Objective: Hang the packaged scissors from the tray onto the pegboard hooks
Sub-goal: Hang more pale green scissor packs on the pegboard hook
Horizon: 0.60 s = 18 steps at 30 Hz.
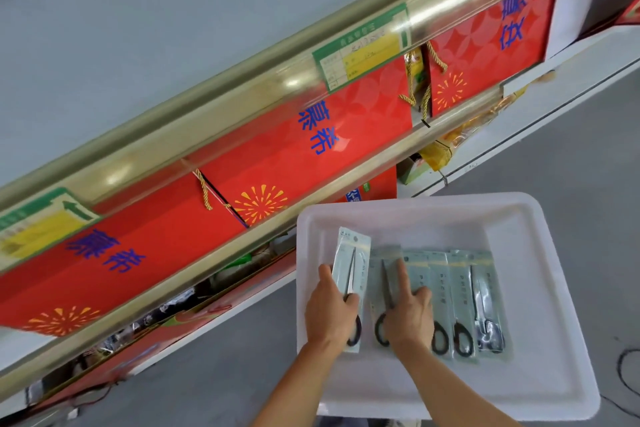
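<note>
A white foam tray (540,350) sits low at the right and holds several packaged scissors with black handles in pale blue-green sleeves. My left hand (329,312) grips the leftmost packaged scissors (353,253), lifted a little and tilted off the tray floor. My right hand (410,314) rests flat on the neighbouring pack (381,274), fingers spread and pressing it down. More packs (464,295) lie side by side to the right. No pegboard or hooks are in view.
Shelves with gold rails (242,94) run diagonally at the left, stacked with red gift boxes (311,149) bearing blue characters. Green-and-yellow price tags (363,48) clip to the rail. Grey floor lies around the tray, and a black cable (623,371) lies at the right edge.
</note>
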Available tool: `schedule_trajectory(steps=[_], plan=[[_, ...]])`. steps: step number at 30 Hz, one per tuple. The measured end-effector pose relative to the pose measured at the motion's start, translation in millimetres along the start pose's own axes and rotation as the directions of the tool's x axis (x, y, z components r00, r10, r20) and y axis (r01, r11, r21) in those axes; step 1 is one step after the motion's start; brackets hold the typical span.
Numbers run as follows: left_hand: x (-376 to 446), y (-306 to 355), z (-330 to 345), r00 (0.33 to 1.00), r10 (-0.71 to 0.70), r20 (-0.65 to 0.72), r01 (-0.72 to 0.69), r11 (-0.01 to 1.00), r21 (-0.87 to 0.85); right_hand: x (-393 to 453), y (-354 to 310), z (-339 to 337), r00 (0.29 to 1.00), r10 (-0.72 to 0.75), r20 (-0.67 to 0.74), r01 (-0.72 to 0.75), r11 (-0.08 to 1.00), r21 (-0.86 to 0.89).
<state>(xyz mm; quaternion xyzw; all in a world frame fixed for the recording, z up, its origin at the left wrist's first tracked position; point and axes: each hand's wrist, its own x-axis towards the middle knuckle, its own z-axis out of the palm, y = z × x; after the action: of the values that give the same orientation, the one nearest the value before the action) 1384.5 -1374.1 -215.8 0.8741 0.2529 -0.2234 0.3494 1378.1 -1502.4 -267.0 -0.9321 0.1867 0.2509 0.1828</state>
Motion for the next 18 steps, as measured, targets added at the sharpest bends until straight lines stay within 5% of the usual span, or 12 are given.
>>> schedule_trajectory(steps=[8,18], plan=[[-40,20,-37,0.95,0.207,-0.235,-0.276,0.909,-0.312,-18,3,-52,0.997,-0.038,-0.073,0.062,0.927,0.371],[-109,90,-137,0.716,0.266,-0.645,-0.609,0.689,-0.392,-79,-58,-177,0.932,-0.215,-0.292,0.359,0.661,0.659]])
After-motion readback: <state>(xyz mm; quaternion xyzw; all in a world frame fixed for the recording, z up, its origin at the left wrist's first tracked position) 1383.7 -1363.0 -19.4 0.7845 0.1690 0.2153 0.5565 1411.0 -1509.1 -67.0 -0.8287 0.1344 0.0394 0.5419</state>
